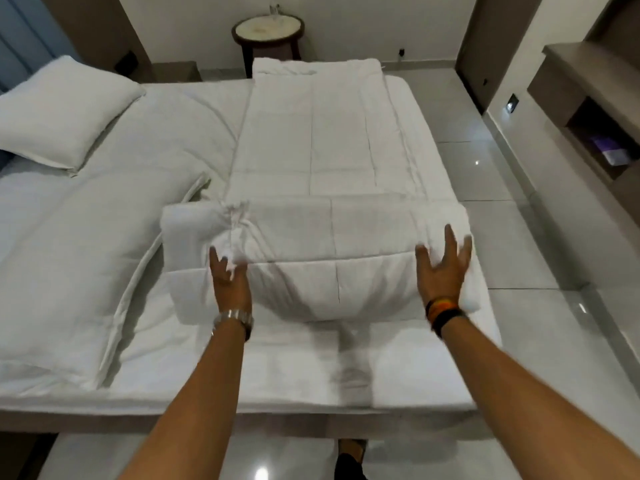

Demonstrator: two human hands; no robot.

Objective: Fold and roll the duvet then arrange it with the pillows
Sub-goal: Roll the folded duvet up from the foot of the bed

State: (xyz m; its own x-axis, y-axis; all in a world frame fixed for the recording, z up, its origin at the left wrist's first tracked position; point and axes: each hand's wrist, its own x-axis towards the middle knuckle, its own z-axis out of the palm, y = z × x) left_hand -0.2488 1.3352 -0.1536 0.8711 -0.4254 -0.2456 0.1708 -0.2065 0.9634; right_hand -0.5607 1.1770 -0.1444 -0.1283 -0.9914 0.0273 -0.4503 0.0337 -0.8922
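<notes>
Left hand (231,277) and right hand (441,268), fingers spread, press the duvet (311,168) roll's near end. Rolling underway; next, push it farther along the bed (86,237).

No legible text, label, brand, number or sign anywhere in view.

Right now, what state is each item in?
Duvet: folded into a strip, near end partly rolled.
Left hand: open, on the roll.
Right hand: open, fingers spread, on the roll.
Far pillow: lying flat.
Near pillow: lying flat.
</notes>
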